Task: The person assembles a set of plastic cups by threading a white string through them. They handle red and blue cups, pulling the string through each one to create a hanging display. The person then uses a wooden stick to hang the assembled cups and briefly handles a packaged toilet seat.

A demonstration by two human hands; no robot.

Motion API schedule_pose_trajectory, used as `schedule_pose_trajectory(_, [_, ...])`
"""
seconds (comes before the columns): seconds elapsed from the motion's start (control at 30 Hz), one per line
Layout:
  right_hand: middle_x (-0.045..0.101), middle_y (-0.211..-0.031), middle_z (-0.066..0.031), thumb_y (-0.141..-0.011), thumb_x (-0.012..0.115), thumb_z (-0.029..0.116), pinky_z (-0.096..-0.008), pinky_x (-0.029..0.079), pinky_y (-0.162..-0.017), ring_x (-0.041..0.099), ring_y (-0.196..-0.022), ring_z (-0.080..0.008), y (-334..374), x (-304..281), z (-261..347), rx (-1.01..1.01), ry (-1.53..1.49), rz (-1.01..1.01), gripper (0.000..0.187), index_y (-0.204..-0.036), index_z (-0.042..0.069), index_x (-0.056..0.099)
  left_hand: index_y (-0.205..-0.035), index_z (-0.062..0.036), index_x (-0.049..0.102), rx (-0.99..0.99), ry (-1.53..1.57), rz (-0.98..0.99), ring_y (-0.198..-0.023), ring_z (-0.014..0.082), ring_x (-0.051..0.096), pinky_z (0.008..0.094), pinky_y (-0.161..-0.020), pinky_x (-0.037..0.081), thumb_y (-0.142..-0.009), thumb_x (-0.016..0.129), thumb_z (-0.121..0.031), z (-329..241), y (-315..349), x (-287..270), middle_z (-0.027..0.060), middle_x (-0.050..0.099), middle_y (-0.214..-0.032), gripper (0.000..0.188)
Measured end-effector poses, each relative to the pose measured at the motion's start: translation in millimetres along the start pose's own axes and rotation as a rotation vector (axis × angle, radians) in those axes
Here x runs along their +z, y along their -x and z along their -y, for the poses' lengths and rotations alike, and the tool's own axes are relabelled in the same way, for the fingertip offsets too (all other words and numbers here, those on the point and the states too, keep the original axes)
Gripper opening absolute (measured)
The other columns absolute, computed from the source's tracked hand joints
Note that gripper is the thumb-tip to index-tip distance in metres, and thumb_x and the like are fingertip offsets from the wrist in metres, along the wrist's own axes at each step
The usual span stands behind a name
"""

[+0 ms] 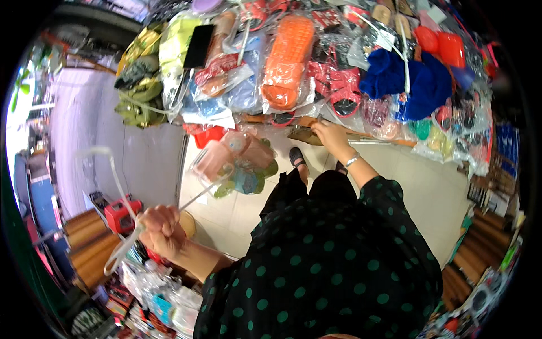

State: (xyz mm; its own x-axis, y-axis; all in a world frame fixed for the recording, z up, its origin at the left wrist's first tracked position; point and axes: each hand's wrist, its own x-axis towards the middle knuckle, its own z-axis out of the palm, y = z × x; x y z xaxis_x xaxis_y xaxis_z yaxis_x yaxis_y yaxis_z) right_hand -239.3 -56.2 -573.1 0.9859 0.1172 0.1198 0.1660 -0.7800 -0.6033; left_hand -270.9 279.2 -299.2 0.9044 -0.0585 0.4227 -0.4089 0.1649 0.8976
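Note:
My left hand (162,230) is closed in a fist around a white plastic cord (118,175). One part of the cord rises in a loop on the left. Another part runs to a bundle of pink, green and bluish plastic containers (240,161), which hangs over the floor in clear wrapping. At the front edge of the goods table my right hand (333,137) is closed on a thin brown wooden pole (384,139) lying along that edge; its fingertips are partly hidden. A brown flat piece (305,136) shows just below these fingers.
Ahead, the table is heaped with bagged slippers, among them an orange one (289,56). A black phone (199,46) and blue cloth (415,82) lie there too. A red box (122,216) stands left of my left hand, and bagged goods (164,294) lie behind it.

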Motion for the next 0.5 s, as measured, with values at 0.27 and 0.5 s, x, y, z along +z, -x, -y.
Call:
schedule_pose_trajectory(0.27, [0.058,-0.084,-0.0067,-0.082,0.061,0.014,-0.0250,0.048,-0.058,0.057,-0.073,-0.0128,17,-56,60,0.274,-1.207,0.233,0.017,-0.091,0.000,0.063,-0.086,0.0013,0.051,-0.226,-0.066,-0.304,-0.052,0.0086,0.033,0.0228,-0.050,0.029,-0.090,0.045,-0.013,37,39,21,-0.0011,0.040,-0.058,0.016])
schedule_pose_trajectory(0.5, [0.060,-0.071,-0.0045,-0.079,0.066,0.015,-0.0196,0.049,-0.054,0.056,-0.058,-0.0083,-11,-136,127,-0.013,-1.445,0.542,0.019,-0.086,-0.003,0.063,-0.094,0.0020,0.058,-0.333,-0.307,-0.311,-0.057,0.0040,0.036,0.0183,-0.051,0.029,-0.091,0.046,-0.013,45,48,67,-0.0028,0.044,-0.063,0.019])
